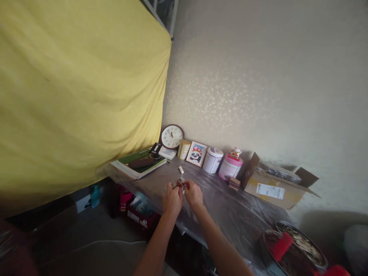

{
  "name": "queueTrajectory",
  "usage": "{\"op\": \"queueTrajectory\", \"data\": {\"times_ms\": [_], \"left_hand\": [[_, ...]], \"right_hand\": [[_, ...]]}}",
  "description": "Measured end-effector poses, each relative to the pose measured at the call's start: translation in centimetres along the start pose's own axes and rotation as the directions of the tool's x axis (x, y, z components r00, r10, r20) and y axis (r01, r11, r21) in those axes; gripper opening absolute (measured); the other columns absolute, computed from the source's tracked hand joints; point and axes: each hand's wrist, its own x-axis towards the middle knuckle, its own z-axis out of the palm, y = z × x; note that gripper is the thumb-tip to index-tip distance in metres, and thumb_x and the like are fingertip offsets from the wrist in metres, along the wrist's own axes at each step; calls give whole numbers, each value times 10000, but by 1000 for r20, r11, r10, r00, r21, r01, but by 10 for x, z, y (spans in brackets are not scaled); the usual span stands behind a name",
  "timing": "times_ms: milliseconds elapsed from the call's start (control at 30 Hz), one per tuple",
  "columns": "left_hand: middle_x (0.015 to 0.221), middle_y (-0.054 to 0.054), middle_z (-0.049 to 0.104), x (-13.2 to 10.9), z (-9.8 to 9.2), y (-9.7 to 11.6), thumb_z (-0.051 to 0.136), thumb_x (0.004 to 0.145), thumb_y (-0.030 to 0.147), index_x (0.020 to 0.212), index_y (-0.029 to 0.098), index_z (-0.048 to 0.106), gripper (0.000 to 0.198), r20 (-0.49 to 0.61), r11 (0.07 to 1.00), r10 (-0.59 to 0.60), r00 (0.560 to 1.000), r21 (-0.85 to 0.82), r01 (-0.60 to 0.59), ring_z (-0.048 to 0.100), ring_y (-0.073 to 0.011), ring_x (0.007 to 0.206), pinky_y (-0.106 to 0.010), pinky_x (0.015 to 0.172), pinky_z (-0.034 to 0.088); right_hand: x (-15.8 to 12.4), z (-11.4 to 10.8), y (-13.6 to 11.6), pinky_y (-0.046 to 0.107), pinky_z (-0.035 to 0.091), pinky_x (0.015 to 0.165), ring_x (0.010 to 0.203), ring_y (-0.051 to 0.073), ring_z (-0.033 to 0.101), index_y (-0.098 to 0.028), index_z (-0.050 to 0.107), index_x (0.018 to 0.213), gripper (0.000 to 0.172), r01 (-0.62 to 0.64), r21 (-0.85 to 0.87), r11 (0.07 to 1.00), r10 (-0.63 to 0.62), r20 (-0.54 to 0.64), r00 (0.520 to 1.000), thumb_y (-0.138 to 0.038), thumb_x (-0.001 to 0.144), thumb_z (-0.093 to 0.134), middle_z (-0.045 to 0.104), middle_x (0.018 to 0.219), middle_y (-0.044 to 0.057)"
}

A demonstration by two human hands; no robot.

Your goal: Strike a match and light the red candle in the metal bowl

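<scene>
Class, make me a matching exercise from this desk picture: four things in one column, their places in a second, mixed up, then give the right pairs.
1 clock
2 cardboard box
3 small metal piece
4 green book

A between the left hand and right hand
B far right along the wall, flaps open
C leaning in the corner by the yellow cloth
D left end of the desk

Pairs: 1-C, 2-B, 3-A, 4-D

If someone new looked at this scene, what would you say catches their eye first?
The big yellow sheet fills the left half, hanging beside the table. At the table's near edge the left hand and the right hand meet around a small metal clip. Against the wall behind stand a round clock, a panda picture and an open cardboard box.
</scene>
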Motion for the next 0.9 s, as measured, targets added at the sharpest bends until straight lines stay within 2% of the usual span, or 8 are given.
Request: {"op": "queueTrajectory", "data": {"times_ms": [133, 267, 400, 633, 900], "left_hand": [[1223, -113, 582, 4, -5, 6, 468, 924, 315, 1090, 179, 610, 258, 28, 999, -27, 999, 33, 26, 635, -186, 804, -410, 725, 537], [1207, -116, 588, 10, -11, 9, 515, 902, 327, 1195, 180, 552, 330, 41, 998, -42, 998, 43, 40, 637, -198, 840, -404, 729, 542], [1188, -115, 590, 15, -13, 11, 535, 885, 386, 1129, 160, 571, 335, 28, 998, -53, 998, 44, 52, 633, -202, 852, -406, 738, 539], [1164, -110, 593, 16, -12, 12, 549, 879, 355, 1044, 145, 577, 268, -15, 995, -84, 996, 44, 84, 627, -193, 843, -379, 712, 536], [1164, -94, 617, 21, -5, 11, 578, 868, 339, 952, 149, 627, 214, 8, 991, -137, 991, 14, 137, 627, -199, 891, -404, 771, 530]], "right_hand": [[0, 1, 1, 230, 438, 708, 973, 199, 682, -237, 709, 1036, 282, -8, 35, 999, 8, 11, 1000, -159, 889, 482, 748, 1042, 56], [1, 2, 1, 209, 451, 732, 986, 182, 676, -260, 732, 1012, 315, 3, 65, 998, -5, 26, 1000, -120, 861, 494, 747, 1055, 30], [2, 3, 2, 192, 454, 796, 1007, 160, 664, -272, 741, 1023, 359, 40, 83, 996, -43, 33, 999, -85, 867, 478, 731, 1090, 25], [3, 7, 5, 235, 468, 858, 980, 152, 665, -235, 724, 1070, 361, 80, 92, 992, -85, 44, 995, -52, 879, 478, 728, 1060, 60], [3, 9, 6, 197, 455, 820, 973, 161, 671, -270, 727, 1087, 410, 99, 94, 991, -104, 51, 993, -49, 869, 459, 727, 1034, 57]]}}
